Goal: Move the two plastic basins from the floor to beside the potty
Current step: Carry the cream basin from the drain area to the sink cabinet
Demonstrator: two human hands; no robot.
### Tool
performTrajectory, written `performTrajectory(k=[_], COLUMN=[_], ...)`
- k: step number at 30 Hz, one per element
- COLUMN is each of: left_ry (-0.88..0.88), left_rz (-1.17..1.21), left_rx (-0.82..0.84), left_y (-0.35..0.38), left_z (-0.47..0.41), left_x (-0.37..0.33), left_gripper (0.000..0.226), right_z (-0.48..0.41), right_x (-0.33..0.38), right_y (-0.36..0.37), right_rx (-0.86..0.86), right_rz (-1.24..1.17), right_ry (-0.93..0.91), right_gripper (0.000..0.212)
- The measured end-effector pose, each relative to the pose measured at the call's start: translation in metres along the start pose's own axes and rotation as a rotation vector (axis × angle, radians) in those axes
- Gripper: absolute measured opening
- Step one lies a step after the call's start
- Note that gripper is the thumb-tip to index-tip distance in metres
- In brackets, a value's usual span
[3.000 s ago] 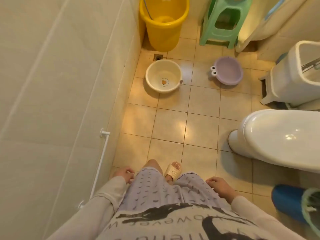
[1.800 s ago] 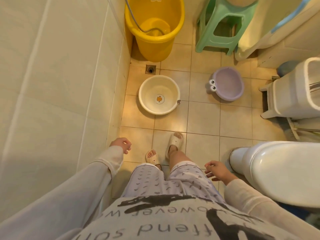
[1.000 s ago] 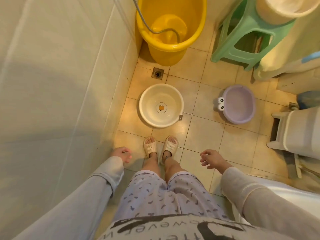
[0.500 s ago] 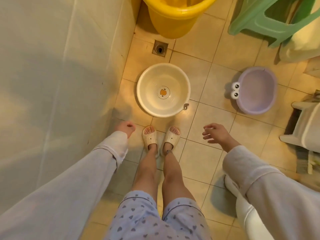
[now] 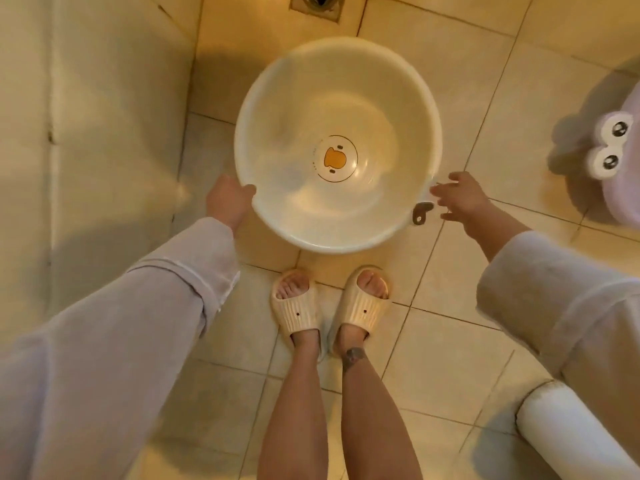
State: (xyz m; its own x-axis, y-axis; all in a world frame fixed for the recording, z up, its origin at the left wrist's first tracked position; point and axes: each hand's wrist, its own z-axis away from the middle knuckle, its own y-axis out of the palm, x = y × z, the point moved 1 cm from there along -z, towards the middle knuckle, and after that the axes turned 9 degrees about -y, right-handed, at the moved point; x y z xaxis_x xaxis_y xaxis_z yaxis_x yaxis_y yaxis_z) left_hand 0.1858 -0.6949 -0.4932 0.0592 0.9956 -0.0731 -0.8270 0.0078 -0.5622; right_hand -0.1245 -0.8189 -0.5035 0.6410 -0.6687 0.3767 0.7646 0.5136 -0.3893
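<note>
You are now bent low over the cream basin (image 5: 337, 143), which half a second ago lay out of reach ahead of your slippers (image 5: 329, 306). Your left hand (image 5: 228, 200) has closed the gap and grips the near-left rim. Your right hand (image 5: 460, 199) is spread open just beside the right rim, near the hanging tab (image 5: 421, 213), not yet gripping. The basin remains on the floor (image 5: 450, 278). The purple basin (image 5: 616, 168) sits untouched at far right. Neither is moved yet; the lift is judged imminent.
</note>
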Motion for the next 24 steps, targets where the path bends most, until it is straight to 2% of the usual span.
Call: performTrajectory(k=[2,4,7,11,18,24], left_ry=[-0.044,-0.076,-0.106,-0.156,-0.168,-0.169], left_rz=[0.059,0.144,0.228,0.171,0.072,0.238], left_rx=[0.010,0.065,0.126,0.187,0.223,0.182], left_y=[0.015,0.025,0.026,0.008,-0.068,-0.148], left_z=[-0.034,-0.054,-0.060,-0.034,0.090,0.234], left_x=[-0.006,-0.008,-0.007,0.000,0.026,0.042], left_gripper=[0.049,0.053,0.050,0.043,0.037,0.037], right_z=[-0.036,-0.054,-0.061,-0.039,0.105,0.267], right_x=[-0.003,-0.005,-0.006,-0.008,0.019,0.048], right_y=[0.014,0.024,0.026,0.011,-0.039,-0.099], right_rx=[-0.030,-0.057,-0.092,-0.063,0.012,0.030], right_rz=[0.031,0.045,0.056,0.057,0.059,0.007], right_ry=[-0.035,-0.069,-0.088,-0.030,0.072,0.023], right_gripper=[0.066,0.059,0.050,0.046,0.044,0.041])
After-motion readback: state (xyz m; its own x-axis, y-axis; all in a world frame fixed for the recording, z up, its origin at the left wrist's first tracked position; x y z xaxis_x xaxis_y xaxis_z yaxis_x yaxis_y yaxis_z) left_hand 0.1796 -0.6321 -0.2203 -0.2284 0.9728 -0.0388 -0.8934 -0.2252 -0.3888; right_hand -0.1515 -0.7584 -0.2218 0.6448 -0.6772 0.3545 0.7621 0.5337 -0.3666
